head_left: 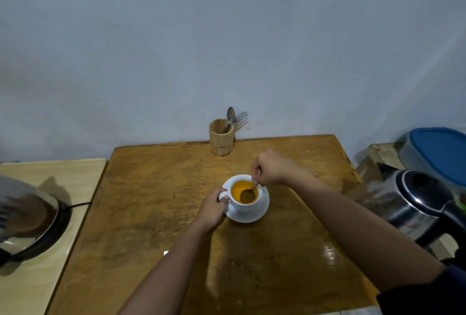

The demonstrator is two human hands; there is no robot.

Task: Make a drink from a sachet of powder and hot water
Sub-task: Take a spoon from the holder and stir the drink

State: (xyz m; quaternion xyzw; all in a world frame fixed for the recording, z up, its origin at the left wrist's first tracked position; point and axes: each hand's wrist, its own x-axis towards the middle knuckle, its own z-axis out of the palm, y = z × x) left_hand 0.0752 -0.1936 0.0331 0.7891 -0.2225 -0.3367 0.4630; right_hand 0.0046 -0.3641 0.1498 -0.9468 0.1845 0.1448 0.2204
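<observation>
A white cup (244, 204) full of orange-yellow drink stands on a white saucer (254, 216) in the middle of the wooden table (151, 213). My left hand (213, 210) grips the cup's handle on its left side. Above the cup's right rim, my right hand (271, 167) pinches the stem of a metal spoon (247, 194), whose bowl sits in the drink. A small white scrap (165, 253), perhaps part of the sachet, peeks out beside my left forearm; the remainder is hidden.
A wooden holder (221, 138) with a spoon and forks stands at the table's back edge by the wall. A steel electric kettle (416, 203) sits off the right edge, a blue-lidded container (438, 153) behind it. A dark pan (32, 224) rests on the pale surface at left.
</observation>
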